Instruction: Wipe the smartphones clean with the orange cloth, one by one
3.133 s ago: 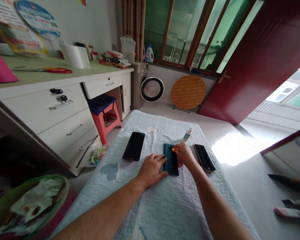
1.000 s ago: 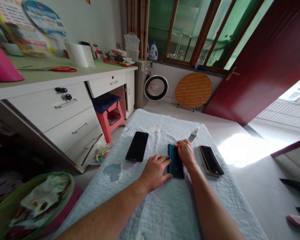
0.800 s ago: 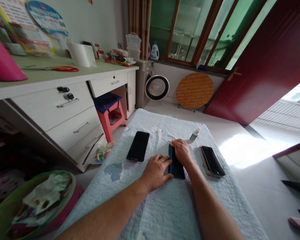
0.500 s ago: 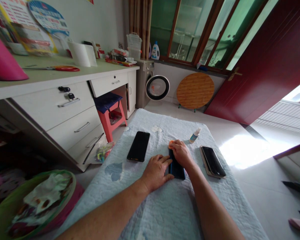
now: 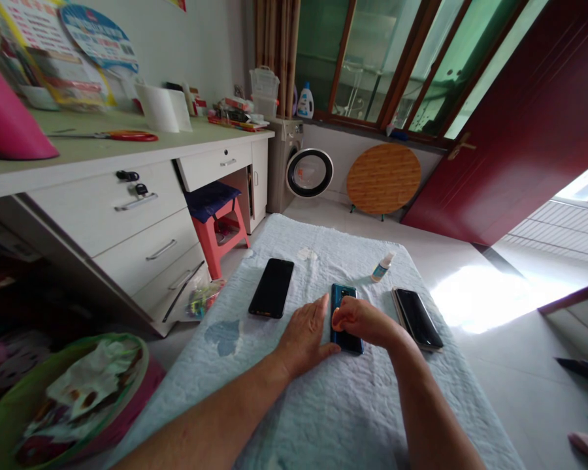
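Note:
A blue smartphone (image 5: 349,341) lies back up on the light blue quilted cover (image 5: 318,418), its camera end pointing away from me. My right hand (image 5: 362,320) is closed on a small orange cloth (image 5: 338,321) and presses it against the phone's back. Along the phone's left side rests my left hand (image 5: 306,336), fingers stretched out and the thumb at its lower left corner. To the left is a black phone (image 5: 272,288), screen up. A small spray bottle (image 5: 383,267) stands beyond my right hand. Another phone in an open flip case (image 5: 418,317) lies to the right.
A white desk (image 5: 215,140) with drawers runs along the left, a red stool (image 5: 224,228) beside it. A filled bin (image 5: 147,378) stands at lower left. Farther back are a washing machine (image 5: 278,163) with its door open, a round wooden tabletop (image 5: 383,177) and a dark red door (image 5: 500,124).
My right hand has moved down the phone towards me with the orange cloth, uncovering the camera end. The left hand's fingers have shifted off the phone to its left edge.

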`<state>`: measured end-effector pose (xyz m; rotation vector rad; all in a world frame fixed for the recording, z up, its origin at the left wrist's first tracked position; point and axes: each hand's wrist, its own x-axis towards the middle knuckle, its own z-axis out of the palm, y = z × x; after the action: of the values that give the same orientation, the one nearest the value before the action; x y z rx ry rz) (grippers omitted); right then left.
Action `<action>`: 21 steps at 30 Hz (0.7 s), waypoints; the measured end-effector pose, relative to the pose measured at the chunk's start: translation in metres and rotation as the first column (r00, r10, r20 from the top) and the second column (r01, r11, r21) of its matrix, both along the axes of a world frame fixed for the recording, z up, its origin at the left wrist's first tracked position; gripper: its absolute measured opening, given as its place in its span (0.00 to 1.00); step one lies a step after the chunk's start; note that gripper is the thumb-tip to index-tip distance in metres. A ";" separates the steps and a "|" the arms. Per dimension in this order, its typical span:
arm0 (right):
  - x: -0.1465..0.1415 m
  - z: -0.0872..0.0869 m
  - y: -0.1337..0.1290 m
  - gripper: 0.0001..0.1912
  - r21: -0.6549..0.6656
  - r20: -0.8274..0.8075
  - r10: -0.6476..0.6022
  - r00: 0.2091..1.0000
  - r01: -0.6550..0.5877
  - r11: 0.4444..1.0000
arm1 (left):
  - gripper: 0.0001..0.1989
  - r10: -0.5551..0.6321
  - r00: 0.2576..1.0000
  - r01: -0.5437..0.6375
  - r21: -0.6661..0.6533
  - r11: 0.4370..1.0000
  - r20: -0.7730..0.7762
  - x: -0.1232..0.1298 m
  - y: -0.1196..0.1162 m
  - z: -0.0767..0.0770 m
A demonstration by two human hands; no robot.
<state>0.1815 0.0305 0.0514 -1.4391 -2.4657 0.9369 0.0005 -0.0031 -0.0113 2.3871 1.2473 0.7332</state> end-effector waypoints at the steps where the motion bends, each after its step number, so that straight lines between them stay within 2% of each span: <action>1: 0.000 0.002 -0.002 0.13 -0.045 -0.012 0.012 1.000 -0.013 0.999 | 0.55 0.003 1.000 -0.003 0.001 1.000 -0.001 0.000 0.000 0.001; 4: 0.001 0.005 -0.005 0.11 -0.131 -0.021 0.030 0.999 -0.032 0.991 | 0.55 0.008 1.000 -0.008 -0.001 1.000 -0.007 0.000 -0.001 0.002; 7: 0.001 0.003 -0.003 0.11 -0.105 -0.012 0.028 1.000 -0.029 0.994 | 0.55 0.005 1.000 -0.005 0.010 1.000 -0.016 0.000 -0.002 0.002; 10: -0.002 -0.004 0.003 0.12 0.074 0.024 -0.054 0.998 0.053 0.996 | 0.52 0.013 1.000 -0.012 0.025 1.000 -0.024 0.000 -0.003 0.000; 13: -0.006 -0.014 0.011 0.12 0.263 -0.006 -0.173 0.985 0.168 0.950 | 0.45 0.031 0.999 -0.031 0.022 0.999 -0.026 0.001 -0.004 0.002; 18: -0.015 -0.033 0.023 0.12 0.417 -0.065 -0.275 0.959 0.277 0.866 | 0.29 0.009 0.997 -0.009 -0.005 1.000 -0.080 0.002 -0.006 0.011; 21: -0.016 -0.044 0.030 0.12 0.466 -0.063 -0.318 0.946 0.310 0.829 | 0.30 -0.034 0.991 0.038 0.022 0.999 -0.130 0.002 -0.007 0.015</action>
<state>0.1652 0.0608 0.0079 -1.5927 -2.1521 0.2310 0.0021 -0.0100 0.0033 2.5053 1.2480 0.5947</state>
